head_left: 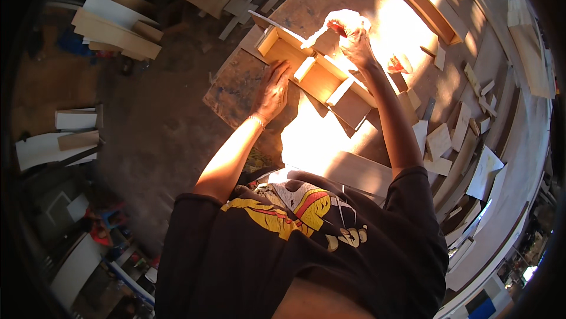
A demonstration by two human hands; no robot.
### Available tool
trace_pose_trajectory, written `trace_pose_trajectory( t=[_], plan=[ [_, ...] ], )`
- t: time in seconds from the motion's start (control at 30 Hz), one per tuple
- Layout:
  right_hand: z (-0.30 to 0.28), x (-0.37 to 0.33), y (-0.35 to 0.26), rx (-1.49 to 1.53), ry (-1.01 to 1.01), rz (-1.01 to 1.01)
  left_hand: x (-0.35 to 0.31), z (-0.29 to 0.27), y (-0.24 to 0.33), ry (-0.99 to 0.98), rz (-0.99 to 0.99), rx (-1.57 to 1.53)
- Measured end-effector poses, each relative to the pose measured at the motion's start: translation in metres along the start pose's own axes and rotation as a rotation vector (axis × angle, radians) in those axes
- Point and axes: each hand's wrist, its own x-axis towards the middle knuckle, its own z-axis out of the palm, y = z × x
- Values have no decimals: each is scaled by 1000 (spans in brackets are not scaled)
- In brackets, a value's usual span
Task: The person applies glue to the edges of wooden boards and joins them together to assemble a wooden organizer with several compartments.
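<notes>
**While the Divided Wooden Frame (pixel 305 69) Lies on the Worktable (pixel 236 87), Both Hands Are Positioned at It**

Although sunlight overexposes part of the worktable, the frame is visible near its middle: pale walls, with short cross-dividers forming open compartments. A thin strip (pixel 269 21) runs along the far side and projects past the left corner.

The left hand (pixel 273 94) has its fingertips at the frame's near left edge; whether they grip it cannot be determined. The right hand (pixel 354 36) is positioned at the far side with bent fingers; glare obscures its grip and any item held. A bracelet (pixel 257 121) encircles the left wrist.

To the right are scattered wood offcuts (pixel 438 142). A long board (pixel 420 2) lies beyond the right hand. Stacked panels (pixel 115 29) are at far left.
</notes>
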Motion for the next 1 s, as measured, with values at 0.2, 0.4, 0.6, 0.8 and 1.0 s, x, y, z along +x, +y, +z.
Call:
trace_pose_trajectory(
  t=[0.2,0.4,0.6,0.8,1.0],
  plan=[
    [-12,-6,-2,5,-30,0,1,3,-1,-12,-6,7],
    [-19,-15,-2,86,-28,-5,-2,1,0,-19,-25,34],
    [-6,4,-8,-92,-29,-30,-1,0,1,-27,-27,38],
    [-1,11,3,79,-308,168,0,0,0,-38,-21,43],
    [9,-2,45,390,-327,61,5,3,1,-35,-5,35]
  ],
)
